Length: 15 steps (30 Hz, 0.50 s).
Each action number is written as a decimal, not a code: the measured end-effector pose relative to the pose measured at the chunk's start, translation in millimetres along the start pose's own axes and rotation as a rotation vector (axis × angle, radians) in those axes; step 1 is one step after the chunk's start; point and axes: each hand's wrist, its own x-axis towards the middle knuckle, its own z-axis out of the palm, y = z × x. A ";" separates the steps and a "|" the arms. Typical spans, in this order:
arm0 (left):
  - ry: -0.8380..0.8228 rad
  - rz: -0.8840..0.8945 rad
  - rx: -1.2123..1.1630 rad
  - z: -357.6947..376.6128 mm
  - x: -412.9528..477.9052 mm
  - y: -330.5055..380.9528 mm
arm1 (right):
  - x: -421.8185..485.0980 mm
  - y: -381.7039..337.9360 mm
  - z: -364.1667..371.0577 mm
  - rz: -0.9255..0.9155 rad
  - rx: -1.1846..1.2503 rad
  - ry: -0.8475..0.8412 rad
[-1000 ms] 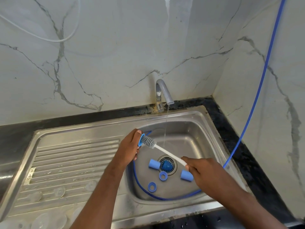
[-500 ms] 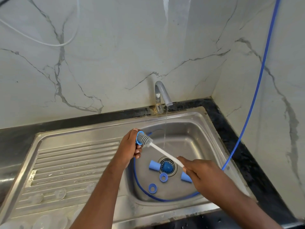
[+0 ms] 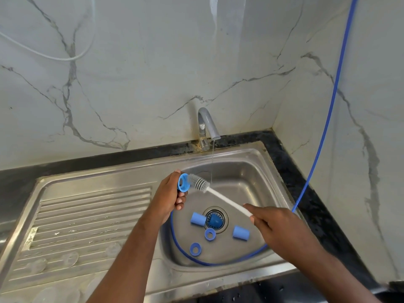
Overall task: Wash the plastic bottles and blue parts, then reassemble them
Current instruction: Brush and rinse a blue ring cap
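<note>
The left grip [image 3: 168,195] is clenched round a blue ring-shaped cap [image 3: 183,182], held above the basin's left edge with its opening turned to the right. The right grip [image 3: 275,226] pinches the white handle end of a bottle brush [image 3: 218,195], and the brush's grey bristle head meets the cap's rim. Both forearms reach in over the sink's front edge.

Below them the steel sink [image 3: 240,154] holds four loose blue parts. Two short blue cylinders [image 3: 197,218] [image 3: 241,232] flank the drain, and two small blue rings [image 3: 210,234] [image 3: 195,249] lie nearer the front. A blue dome [image 3: 215,219] sits in the drain strainer. One blue hose [image 3: 218,263] curves along the basin's front wall and climbs out at the right edge. One tap [image 3: 207,125] at the back edge runs a thin stream.
</note>
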 end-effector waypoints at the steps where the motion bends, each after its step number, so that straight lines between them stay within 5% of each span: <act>1: -0.003 -0.027 -0.041 3.4 -1.4 -2.9 | -2.6 1.1 0.0 0.006 0.047 0.032; 5: -0.071 -0.134 -0.210 22.6 -1.2 -19.5 | -12.9 4.5 6.4 0.132 0.129 0.095; 15: -0.385 -0.272 -0.171 125.2 -18.8 -64.8 | -64.3 67.1 22.5 0.563 0.094 0.231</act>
